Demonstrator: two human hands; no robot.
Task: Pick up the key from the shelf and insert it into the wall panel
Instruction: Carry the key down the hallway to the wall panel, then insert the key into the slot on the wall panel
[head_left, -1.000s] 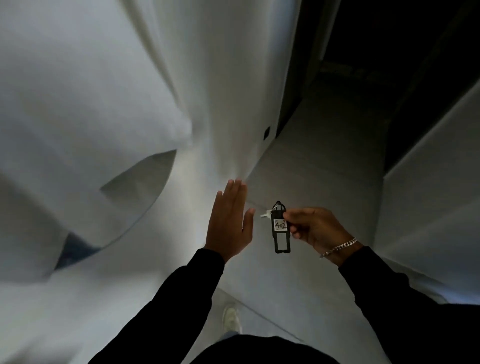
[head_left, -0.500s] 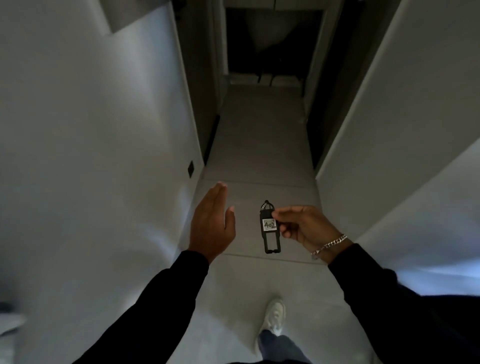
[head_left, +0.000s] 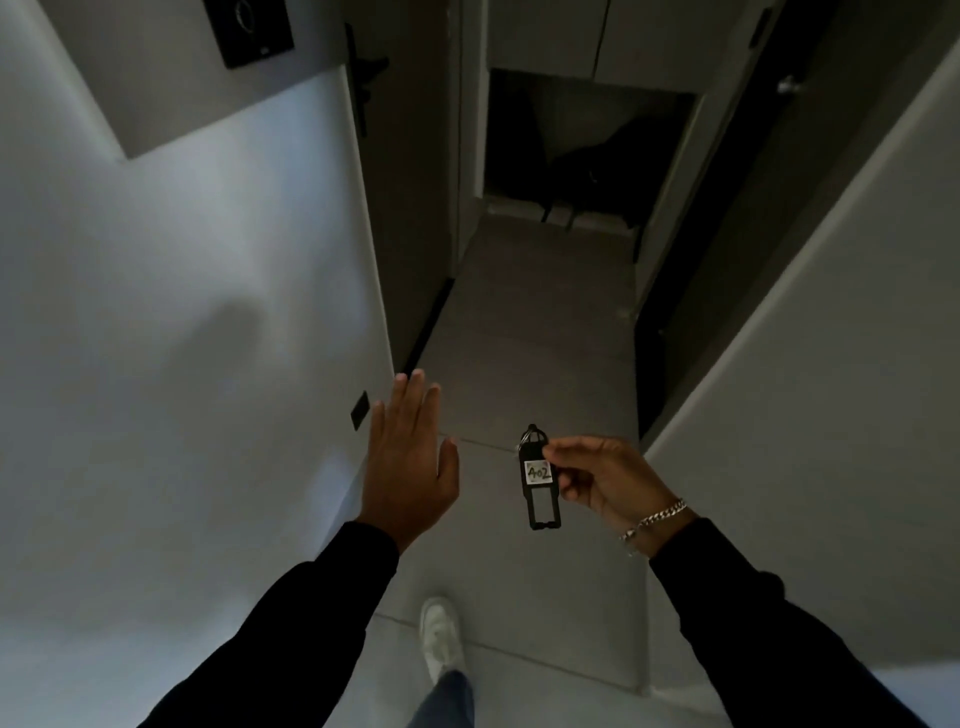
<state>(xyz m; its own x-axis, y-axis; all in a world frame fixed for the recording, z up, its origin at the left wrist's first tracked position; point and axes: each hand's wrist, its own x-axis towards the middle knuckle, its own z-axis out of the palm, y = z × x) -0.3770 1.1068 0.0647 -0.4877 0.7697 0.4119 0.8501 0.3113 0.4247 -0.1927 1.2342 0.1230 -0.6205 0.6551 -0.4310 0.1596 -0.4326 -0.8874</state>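
Two hands are showing: the right hand (head_left: 597, 480) is pinching the key tag (head_left: 539, 483), carrying it; the left hand (head_left: 410, 467) is hovering spread, empty. Next, raising it toward the wall panel (head_left: 249, 31) up-left.

The corridor is dim, and the far alcove (head_left: 587, 150) falls into near black. Cool light washes the left wall (head_left: 156, 312), where a soft blurred shadow sits. Straight edges bow outward toward the frame's borders (a wide lens). Fine detail is soft and slightly smeared throughout.
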